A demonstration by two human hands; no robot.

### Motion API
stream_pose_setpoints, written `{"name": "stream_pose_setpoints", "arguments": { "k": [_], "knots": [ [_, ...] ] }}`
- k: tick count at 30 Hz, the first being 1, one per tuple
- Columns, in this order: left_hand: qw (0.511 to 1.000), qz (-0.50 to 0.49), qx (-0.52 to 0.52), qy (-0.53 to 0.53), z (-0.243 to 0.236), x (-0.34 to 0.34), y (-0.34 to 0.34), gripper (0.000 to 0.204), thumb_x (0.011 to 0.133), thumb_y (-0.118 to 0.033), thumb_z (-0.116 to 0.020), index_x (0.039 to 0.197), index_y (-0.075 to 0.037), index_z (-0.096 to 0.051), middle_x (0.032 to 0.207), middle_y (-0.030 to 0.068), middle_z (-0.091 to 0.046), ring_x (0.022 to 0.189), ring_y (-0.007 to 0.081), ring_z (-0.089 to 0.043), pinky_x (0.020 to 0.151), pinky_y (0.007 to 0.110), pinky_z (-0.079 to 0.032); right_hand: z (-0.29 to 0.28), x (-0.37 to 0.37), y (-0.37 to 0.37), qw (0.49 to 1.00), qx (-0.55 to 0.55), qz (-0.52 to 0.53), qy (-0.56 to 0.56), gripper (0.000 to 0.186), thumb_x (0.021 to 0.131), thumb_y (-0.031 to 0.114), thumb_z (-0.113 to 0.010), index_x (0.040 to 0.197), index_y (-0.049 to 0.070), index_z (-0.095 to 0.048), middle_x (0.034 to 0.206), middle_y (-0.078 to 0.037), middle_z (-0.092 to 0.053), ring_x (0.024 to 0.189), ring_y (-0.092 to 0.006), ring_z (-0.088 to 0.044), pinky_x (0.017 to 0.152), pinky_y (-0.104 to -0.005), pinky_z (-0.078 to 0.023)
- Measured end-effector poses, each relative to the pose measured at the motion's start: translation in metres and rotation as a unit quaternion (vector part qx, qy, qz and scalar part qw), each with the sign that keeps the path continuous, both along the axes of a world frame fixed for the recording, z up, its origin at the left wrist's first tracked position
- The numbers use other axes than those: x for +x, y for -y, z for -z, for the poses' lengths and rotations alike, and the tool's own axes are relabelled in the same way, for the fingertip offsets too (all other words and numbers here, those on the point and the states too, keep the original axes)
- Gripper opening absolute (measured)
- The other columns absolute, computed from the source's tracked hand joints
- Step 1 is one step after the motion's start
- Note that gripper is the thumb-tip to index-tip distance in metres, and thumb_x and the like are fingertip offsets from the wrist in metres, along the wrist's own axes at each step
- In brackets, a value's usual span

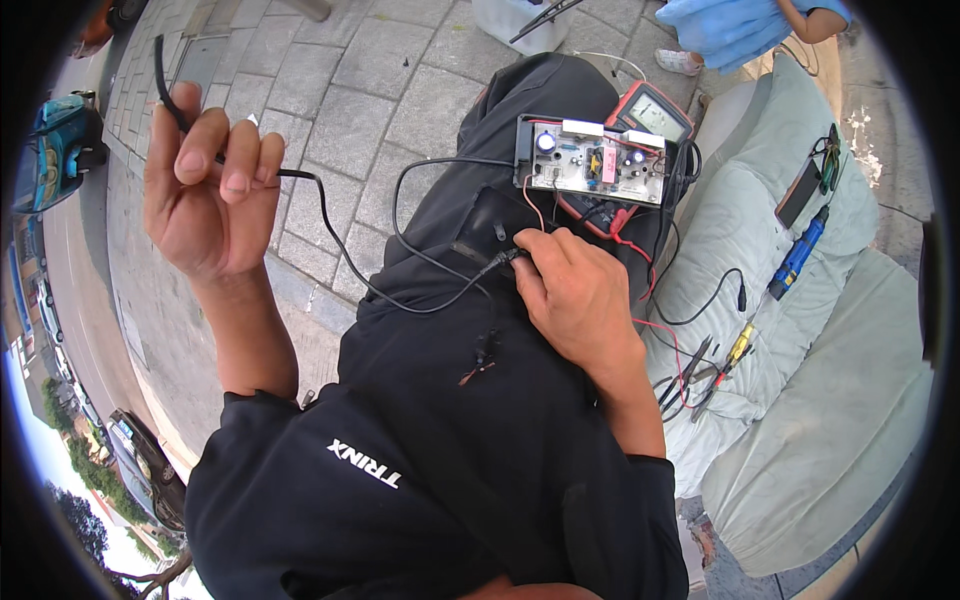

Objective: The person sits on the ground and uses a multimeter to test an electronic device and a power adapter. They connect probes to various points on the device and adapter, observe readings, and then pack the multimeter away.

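My left hand (212, 215) is raised at the upper left, its fingers curled round a black cable (335, 232) whose end sticks up above them. From there the cable droops in a loop across my lap. Over my lap, my right hand (580, 295) pinches a ribbed part of the black cable between thumb and forefinger; the fingers partly hide it. Just beyond that hand, a circuit board (575, 178) in a black tray rests on my thigh. Part of a red and grey multimeter (655, 112) shows behind it. Bare copper strands (476, 373) poke out of a short black lead against my shirt.
On the pale green cushion (720, 250) to the right lie a blue screwdriver-like tool (798, 254), a yellow-handled tool (740, 345), black-handled pliers (690, 372), a dark phone (800, 195) and loose leads. Someone in blue (725, 30) is at the top right. Parked vehicles (148, 465) line the left.
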State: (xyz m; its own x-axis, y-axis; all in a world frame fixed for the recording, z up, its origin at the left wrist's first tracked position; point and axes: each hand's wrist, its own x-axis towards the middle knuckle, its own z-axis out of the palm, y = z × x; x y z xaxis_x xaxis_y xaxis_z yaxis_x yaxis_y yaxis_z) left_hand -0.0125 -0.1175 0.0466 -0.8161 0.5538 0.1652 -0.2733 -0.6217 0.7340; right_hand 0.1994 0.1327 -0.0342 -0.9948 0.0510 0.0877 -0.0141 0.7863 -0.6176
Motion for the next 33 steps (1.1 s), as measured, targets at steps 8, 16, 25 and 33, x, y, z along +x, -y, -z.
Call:
{"name": "stream_pose_setpoints", "arguments": {
  "k": [8,16,25,33],
  "knots": [
    [0.977,-0.071,-0.17,0.113,0.058,0.014,-0.028,0.037,0.115,-0.028,-0.044,0.123,0.004,-0.062,0.073,0.0078,-0.065,0.062,0.0271,-0.067,0.062,0.037,-0.055,-0.022,0.003,-0.064,0.977,-0.066,0.185,-0.082,0.023,0.082,0.001,-0.076,0.104,0.003,-0.072,0.092,-0.01,-0.067,0.078,-0.0257,-0.066,0.071,-0.0373,-0.052],
    [0.972,-0.048,-0.197,0.12,0.069,0.009,-0.045,0.037,0.114,-0.028,-0.046,0.121,0.006,-0.06,0.075,0.0109,-0.066,0.064,0.0289,-0.069,0.063,0.037,-0.057,-0.041,-0.023,-0.119,0.979,0.179,0.09,0.045,0.087,0.072,0.018,-0.085,0.15,0.003,-0.05,0.153,-0.018,-0.05,0.149,-0.0409,-0.036,0.124,-0.0512,-0.027],
    [0.971,-0.056,-0.196,0.123,0.063,0.014,-0.052,0.037,0.114,-0.027,-0.044,0.122,0.005,-0.06,0.073,0.0103,-0.066,0.061,0.0274,-0.067,0.063,0.037,-0.055,-0.037,-0.041,-0.132,0.985,0.144,0.008,0.091,0.078,0.068,0.016,-0.086,0.139,0.003,-0.057,0.138,-0.016,-0.06,0.131,-0.0375,-0.052,0.113,-0.0462,-0.042],
    [0.998,0.0,-0.025,0.063,0.027,-0.012,-0.028,0.041,0.117,-0.024,-0.034,0.133,0.004,-0.058,0.077,-0.0017,-0.065,0.058,0.0176,-0.06,0.069,0.033,-0.043,-0.022,-0.004,-0.142,0.989,0.086,0.107,0.053,0.079,0.067,0.013,-0.087,0.14,0.003,-0.057,0.138,-0.018,-0.058,0.13,-0.0364,-0.051,0.109,-0.0439,-0.046]
  ]
}}
